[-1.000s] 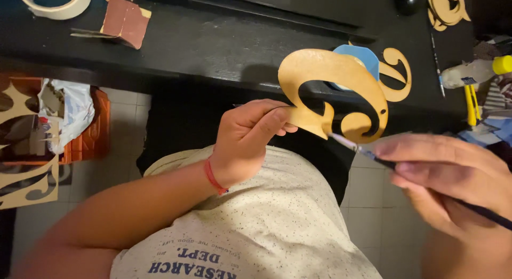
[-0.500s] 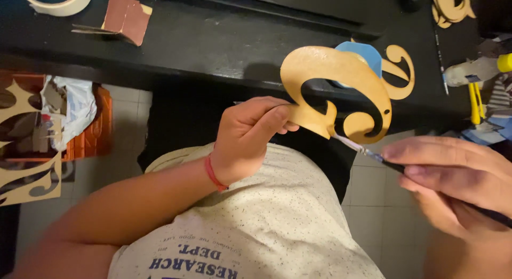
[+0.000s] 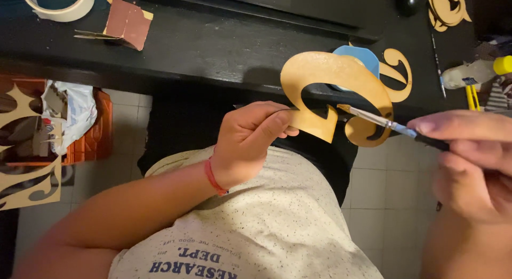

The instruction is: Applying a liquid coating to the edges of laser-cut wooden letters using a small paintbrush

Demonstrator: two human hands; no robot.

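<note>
**Brush tip on the curled cutout**

You hold the tan curled wooden cutout point(image 3: 341, 92) up in the air over your lap, just in front of the edge of the black desk point(image 3: 213, 50). Your left hand point(image 3: 250, 143) has its grip closed on the cutout's lower left tail, thumb and fingers pinching the flat piece. Your right hand point(image 3: 472, 162) has its grip closed around a thin paintbrush point(image 3: 392, 124), whose bristle tip touches the cutout's inner curve near the middle.

Behind the cutout a blue dish point(image 3: 360, 58) sits on the desk beside a second scroll-shaped cutout point(image 3: 400, 71). Far left on the desk lie a roll of masking tape point(image 3: 58, 4) and a brown sheet of sandpaper point(image 3: 125, 23). At the right edge lies a glue bottle with a yellow cap point(image 3: 477, 71).
</note>
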